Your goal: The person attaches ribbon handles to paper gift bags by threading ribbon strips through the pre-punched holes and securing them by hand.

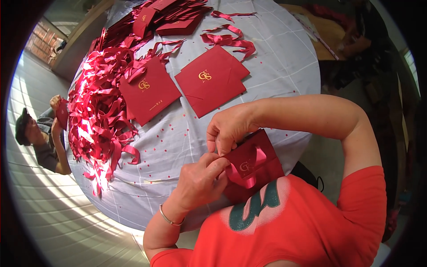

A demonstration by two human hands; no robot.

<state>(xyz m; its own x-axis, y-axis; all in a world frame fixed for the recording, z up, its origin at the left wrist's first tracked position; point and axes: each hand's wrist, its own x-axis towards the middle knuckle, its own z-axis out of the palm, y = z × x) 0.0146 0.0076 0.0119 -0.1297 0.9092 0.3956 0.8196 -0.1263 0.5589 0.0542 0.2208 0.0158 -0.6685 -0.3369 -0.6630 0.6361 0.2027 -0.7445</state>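
Note:
A dark red paper gift bag (269, 155) with a gold emblem lies tilted against my front at the table's near edge. A glossy red ribbon (250, 181) loops across its face and runs up to my left fingertips. My left hand (202, 180), a bangle on its wrist, is closed in a pinch at the bag's upper left corner. Bent over from the right, my right hand (231, 129) has its fingers curled closed at the bag's top edge, its thumb close to the left fingertips. Exactly what sits between the fingertips is hidden.
Flat red bags (213, 82) lie ahead, beside another flat bag (149, 95). A large heap of red ribbons (100, 107) covers the table's left. More bags (180, 26) are stacked behind. Small red dots dot the pale tablecloth (284, 66). Another person (49, 138) sits at far left holding something red.

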